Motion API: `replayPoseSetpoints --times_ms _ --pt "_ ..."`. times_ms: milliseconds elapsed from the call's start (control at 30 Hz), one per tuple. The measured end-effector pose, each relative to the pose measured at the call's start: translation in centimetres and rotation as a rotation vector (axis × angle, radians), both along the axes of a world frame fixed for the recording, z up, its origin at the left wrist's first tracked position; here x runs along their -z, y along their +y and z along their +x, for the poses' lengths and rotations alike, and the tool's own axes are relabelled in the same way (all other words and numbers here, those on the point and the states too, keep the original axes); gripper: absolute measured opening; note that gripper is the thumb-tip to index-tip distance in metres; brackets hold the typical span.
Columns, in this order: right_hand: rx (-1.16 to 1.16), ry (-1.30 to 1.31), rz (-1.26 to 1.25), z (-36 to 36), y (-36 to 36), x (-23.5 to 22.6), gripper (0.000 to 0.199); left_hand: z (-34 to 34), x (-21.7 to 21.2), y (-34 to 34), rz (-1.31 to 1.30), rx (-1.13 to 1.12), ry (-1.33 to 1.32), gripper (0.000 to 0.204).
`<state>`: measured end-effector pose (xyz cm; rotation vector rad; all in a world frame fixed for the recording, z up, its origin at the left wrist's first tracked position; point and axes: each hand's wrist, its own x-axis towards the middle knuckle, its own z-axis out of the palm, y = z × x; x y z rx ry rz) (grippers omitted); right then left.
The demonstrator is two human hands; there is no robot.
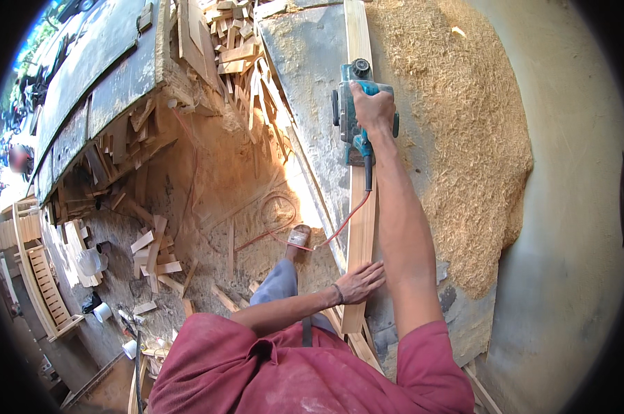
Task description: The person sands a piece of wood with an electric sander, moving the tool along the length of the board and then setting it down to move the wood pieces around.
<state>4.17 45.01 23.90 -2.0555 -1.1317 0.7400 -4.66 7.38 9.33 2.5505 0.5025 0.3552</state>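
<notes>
Two hands work one long wooden plank [360, 221] lying on the grey desk [312, 62]. Nearest, at about six o'clock, the left hand [359, 281] rests open, fingers spread flat on the plank's near end. Further out, toward twelve o'clock, the right hand [372, 107] is clenched around the handle of a teal electric planer [350, 114] sitting on the plank, its red cord [343, 221] trailing back. Wood shavings [457, 138] are heaped at two o'clock; offcuts [232, 55] pile at eleven.

A heap of sawdust [463, 138] covers the surface's [312, 55] right side — wood offcuts [156, 252] and a white bucket [91, 262] litter the floor.
</notes>
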Motion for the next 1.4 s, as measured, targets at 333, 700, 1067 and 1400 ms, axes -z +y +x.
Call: replayPoseSetpoints --times_ms 333,700,1067,1400 --pt "0.016 -0.075 0.124 1.1 10.3 0.8 0.051 2.5 -1.1 22.5 0.071 -0.171 -0.179 0.062" --pt "0.021 -0.041 0.138 1.4 19.8 -0.9 0.051 4.0 -0.7 27.1 -0.044 -0.128 -0.019 0.055" --pt "-0.019 -0.086 0.116 1.4 27.9 -3.3 0.049 3.2 -5.4 29.1 -0.057 -0.010 0.271 0.053" --pt "-0.043 -0.100 0.141 2.4 34.2 -2.4 0.058 3.9 -2.6 28.0 -0.016 -0.088 0.147 0.069"
